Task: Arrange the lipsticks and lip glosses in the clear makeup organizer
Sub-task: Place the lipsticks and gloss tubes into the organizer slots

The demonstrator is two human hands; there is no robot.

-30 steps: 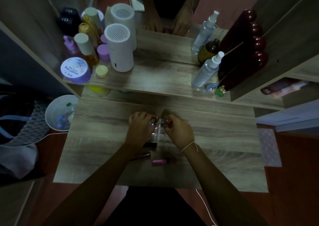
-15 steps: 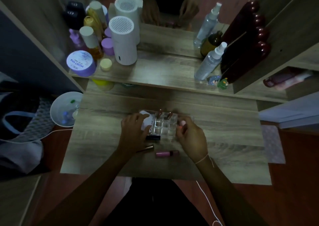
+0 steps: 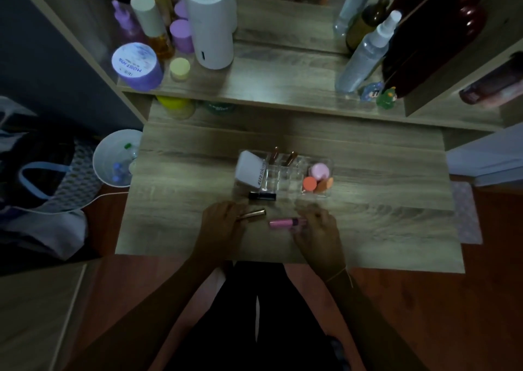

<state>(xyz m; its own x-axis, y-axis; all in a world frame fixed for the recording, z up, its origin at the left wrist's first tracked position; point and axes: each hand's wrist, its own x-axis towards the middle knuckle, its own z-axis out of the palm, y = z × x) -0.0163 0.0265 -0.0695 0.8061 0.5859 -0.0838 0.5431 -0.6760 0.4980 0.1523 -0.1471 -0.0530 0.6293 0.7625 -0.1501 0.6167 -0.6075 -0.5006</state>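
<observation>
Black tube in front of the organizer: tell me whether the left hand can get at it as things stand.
Probably yes. The black tube lies flat on the table, just beyond the left hand, with bare wood between them. That hand is on the gold tube, though.

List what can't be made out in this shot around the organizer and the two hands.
- left hand: fingers cover the gold tube's near end; grip unclear, head view.
- right hand: motion-blurred at the pink tube; contact uncertain.
- clear organizer: dim light and transparent walls hide its dividers.
- white box: label too blurred to read.
</observation>
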